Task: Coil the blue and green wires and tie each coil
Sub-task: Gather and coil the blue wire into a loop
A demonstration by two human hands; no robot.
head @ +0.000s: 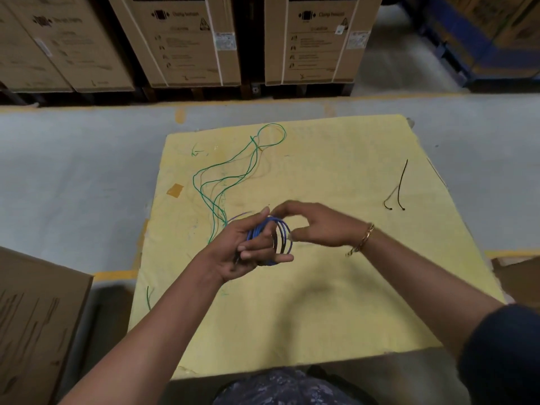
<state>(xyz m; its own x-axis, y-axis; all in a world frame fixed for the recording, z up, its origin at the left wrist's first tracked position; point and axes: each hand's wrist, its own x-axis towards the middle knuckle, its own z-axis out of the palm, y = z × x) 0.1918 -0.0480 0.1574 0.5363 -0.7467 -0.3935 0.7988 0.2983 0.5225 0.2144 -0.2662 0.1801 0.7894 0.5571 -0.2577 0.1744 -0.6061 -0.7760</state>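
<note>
L hand (248,247) is closed round the blue wire (280,235), which is wound into several thin, roughly round loops bunched together; fingers curl through and under the coil, thumb pressing at its top, so the coil stands upright above the yellow sheet (336,287), not lying on it. A short blue tail runs out of the grip to the upper L. R hand (315,226) is just R of the coil, fingers curved and part open, fingertips at the top of the loops near the L thumb; blurred, so can't tell whether it actually pinches a strand. Green wire (230,176) lies loose and uncoiled on the sheet, up and L of the grip, in long wavy strands w/ one loop at the far end. Two black cable ties (401,188) lie well apart to the R of the hands. A bracelet (365,238) sits on the R wrist.
</note>
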